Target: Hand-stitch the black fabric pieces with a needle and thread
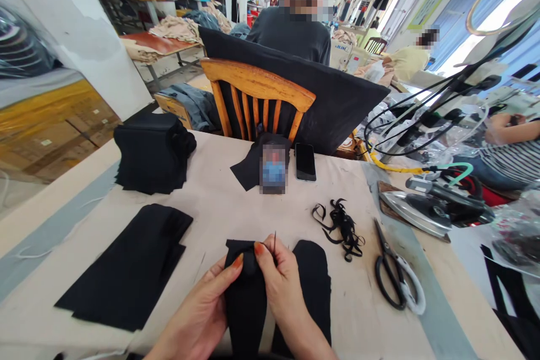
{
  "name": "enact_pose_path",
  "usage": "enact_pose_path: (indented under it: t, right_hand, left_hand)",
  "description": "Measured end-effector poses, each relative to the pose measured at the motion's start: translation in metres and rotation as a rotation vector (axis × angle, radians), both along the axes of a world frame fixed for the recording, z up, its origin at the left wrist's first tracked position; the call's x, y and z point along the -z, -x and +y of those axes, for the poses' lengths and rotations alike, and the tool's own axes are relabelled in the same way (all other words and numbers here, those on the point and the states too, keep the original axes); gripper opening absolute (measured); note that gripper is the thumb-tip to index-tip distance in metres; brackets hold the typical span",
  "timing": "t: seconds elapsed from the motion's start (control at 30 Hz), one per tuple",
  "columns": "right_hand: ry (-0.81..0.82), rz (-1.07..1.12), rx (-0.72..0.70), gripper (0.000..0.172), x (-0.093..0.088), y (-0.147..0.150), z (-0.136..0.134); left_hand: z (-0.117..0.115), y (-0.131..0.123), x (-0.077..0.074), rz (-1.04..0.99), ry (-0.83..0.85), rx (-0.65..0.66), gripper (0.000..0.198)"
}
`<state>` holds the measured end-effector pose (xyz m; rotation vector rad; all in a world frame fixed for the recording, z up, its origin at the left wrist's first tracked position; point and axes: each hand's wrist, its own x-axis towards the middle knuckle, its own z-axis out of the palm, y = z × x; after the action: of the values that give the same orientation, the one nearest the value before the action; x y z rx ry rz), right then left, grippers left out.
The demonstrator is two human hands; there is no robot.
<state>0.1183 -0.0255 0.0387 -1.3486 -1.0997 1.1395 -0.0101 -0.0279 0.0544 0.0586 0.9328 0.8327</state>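
Note:
Near the front middle of the table, my left hand (211, 298) pinches the upper left side of a black fabric piece (246, 315), thumb on top. My right hand (282, 278) grips the same piece's upper right edge, its thumb and fingers pressed together. A thin dark strip or tool tip sticks up from the right fingers; too small to name. Another black fabric stack (314, 287) lies just right of my right hand, partly under its wrist. Flat black pieces (126, 264) rest to the left.
A tall black fabric stack (152, 152) stands back left. Scissors (396, 275), black strips (343, 228) and an iron (417, 214) lie right. A phone (305, 162) is near the far edge, before a wooden chair (257, 81). A person sits beyond it.

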Motion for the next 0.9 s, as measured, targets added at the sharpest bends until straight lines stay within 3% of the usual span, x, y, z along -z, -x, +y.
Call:
enact_pose_path:
  t: [0.23,0.4,0.53,0.73,0.9]
  right_hand:
    - [-0.062,-0.119,-0.019,0.033,0.005,0.000,-0.001]
    - [-0.052,0.031,-0.121,0.016,-0.010,-0.008,0.000]
    - [-0.051,0.154,-0.078,0.026,-0.012,-0.009,0.002]
    - [-0.006,0.373,-0.155,0.027,-0.005,0.006,-0.009]
    - [-0.162,0.120,-0.155,0.024,-0.004,0.016,-0.017]
  left_hand:
    - [0.002,0.005,0.007,-0.015,-0.061,0.120,0.025]
    - [0.006,0.018,0.015,0.239,-0.200,0.152,0.022]
    - [0.012,0.015,0.006,0.512,-0.491,0.189,0.015]
    - [0.014,0.013,0.006,0.916,-0.768,0.129,0.014]
    - [0.012,0.012,0.004,0.872,-0.898,-0.069,0.025]
